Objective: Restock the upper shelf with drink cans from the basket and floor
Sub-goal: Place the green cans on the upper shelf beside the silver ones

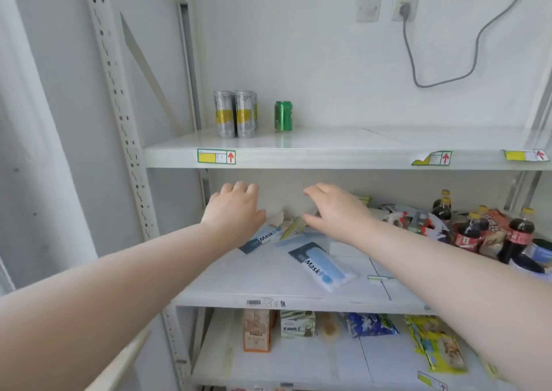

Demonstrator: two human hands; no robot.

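Head camera is looking at white metal shelving. Toward 12 o'clock, the upper shelf [328,144] is carrying two silver-and-yellow cans [234,114] standing upright and touching, with one green can [283,116] standing near them on their 3 o'clock side. Below it, both bare arms are reaching forward. The left hand [234,211] is hanging with fingers loosely bent, holding nothing. At its 3 o'clock the right hand [334,211] is spreading its fingers and thumb wide, also holding nothing. Under the hands, the middle shelf [268,286] is holding mask packets [324,266] lying flat and, at 3 o'clock, dark cola bottles [518,235] among snack packets. At 6 o'clock, the lower shelf [298,360] is holding cartons [257,329] and bags.
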